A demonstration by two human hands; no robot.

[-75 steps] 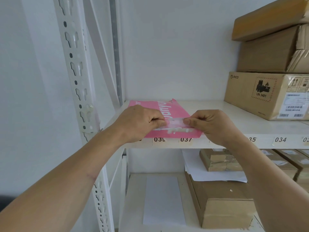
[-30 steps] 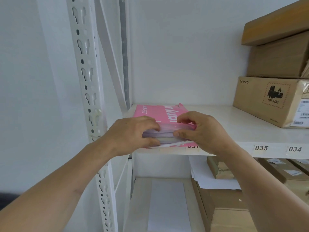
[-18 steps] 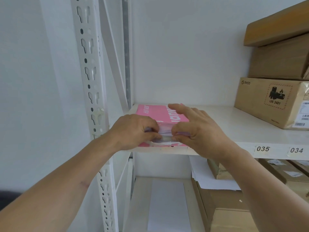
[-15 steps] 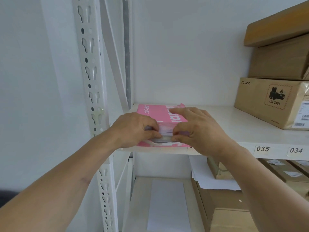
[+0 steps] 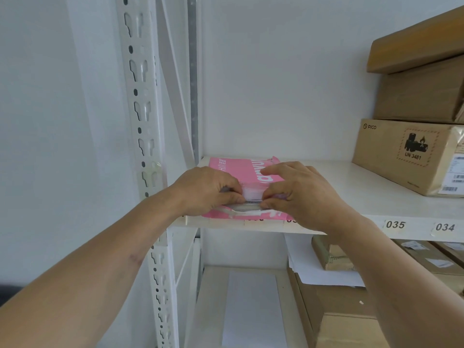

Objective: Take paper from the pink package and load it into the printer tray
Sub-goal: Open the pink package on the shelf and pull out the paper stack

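Note:
The pink paper package (image 5: 237, 169) lies flat at the left end of a white shelf (image 5: 351, 209), its open end facing me. White sheets (image 5: 252, 197) show at that opening between my two hands. My left hand (image 5: 208, 189) pinches the left side of the stack, thumb under and fingers on top. My right hand (image 5: 298, 192) pinches the right side of the stack, with its index finger stretched over the pink wrapper. No printer or tray is in view.
Stacked cardboard boxes (image 5: 411, 154) stand at the shelf's right. A slotted white upright (image 5: 143, 136) runs close by my left wrist. Below, a lower shelf holds a white sheet (image 5: 253, 307), loose papers (image 5: 324, 272) and more cartons (image 5: 339, 320).
Both hands went from picking at the wrapper's front flap to closing on the paper stack at the opening. In the last half second they barely moved.

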